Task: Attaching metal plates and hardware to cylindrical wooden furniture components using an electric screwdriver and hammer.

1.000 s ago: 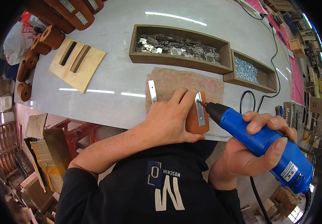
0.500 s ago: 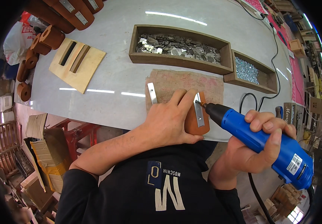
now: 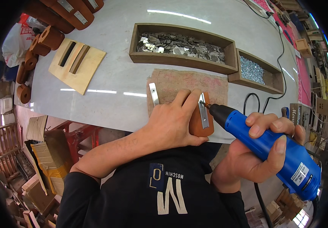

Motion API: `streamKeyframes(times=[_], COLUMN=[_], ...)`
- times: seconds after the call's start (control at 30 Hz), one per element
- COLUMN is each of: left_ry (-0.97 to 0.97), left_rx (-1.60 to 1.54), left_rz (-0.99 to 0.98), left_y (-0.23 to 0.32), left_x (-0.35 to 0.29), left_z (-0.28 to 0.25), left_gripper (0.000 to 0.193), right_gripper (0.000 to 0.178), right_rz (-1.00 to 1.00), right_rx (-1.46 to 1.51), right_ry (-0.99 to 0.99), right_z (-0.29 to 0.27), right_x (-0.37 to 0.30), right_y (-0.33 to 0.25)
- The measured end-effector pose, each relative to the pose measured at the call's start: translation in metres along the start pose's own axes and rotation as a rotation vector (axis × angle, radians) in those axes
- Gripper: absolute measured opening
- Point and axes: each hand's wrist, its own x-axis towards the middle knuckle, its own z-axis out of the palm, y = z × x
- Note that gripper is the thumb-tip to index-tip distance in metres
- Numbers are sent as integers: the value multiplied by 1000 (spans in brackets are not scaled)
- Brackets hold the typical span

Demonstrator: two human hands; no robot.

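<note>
My left hand [image 3: 169, 123] presses down on a reddish-brown block [image 3: 201, 132] with rounded ends, its thumb along the near end and fingers over the far part. A narrow silver metal plate [image 3: 204, 117] lies along the block's top. In my right hand [image 3: 253, 159] is a blue corded electric screwdriver [image 3: 265, 140], tilted, its tip at the plate's far end. Whether a screw sits under the tip is too small to tell. Another silver strip [image 3: 153, 93] shows just left of my left hand, its lower end hidden. Beneath lies a brown cloth [image 3: 187, 80].
Behind the cloth stand a long wooden tray [image 3: 183, 62] of small metal plates and a smaller tray [image 3: 255, 87] of screws. A pale board [image 3: 78, 79] with two dark strips lies left. Reddish-brown blocks [image 3: 51, 37] line the table's left edge. A black cable [image 3: 272, 99] runs right.
The screwdriver's rear end has swung slightly down and right, and my right fingers have shifted on its body. Its tip stays at the plate. My left hand holds its place.
</note>
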Motion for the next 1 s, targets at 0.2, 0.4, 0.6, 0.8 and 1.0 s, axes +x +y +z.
streamKeyframes(times=[0.2,0.4,0.6,0.8,1.0], left_ry=[25,16,-15,-4,26], left_rx=[-18,-10,-11,5,-11], left_rz=[30,24,24,18,46], left_y=[-2,-3,-2,-3,-4], left_x=[0,0,2,0,0], left_z=[3,2,2,2,3], left_gripper=[109,109,108,108,109], right_gripper=[41,50,75,57,31], right_rz=[49,126,115,174,247], right_rx=[23,-32,237,225,56], right_ry=[-55,-100,-805,-182,-201], right_z=[1,6,-37,-19,0], right_x=[7,20,69,42,39], right_y=[2,0,23,22,15])
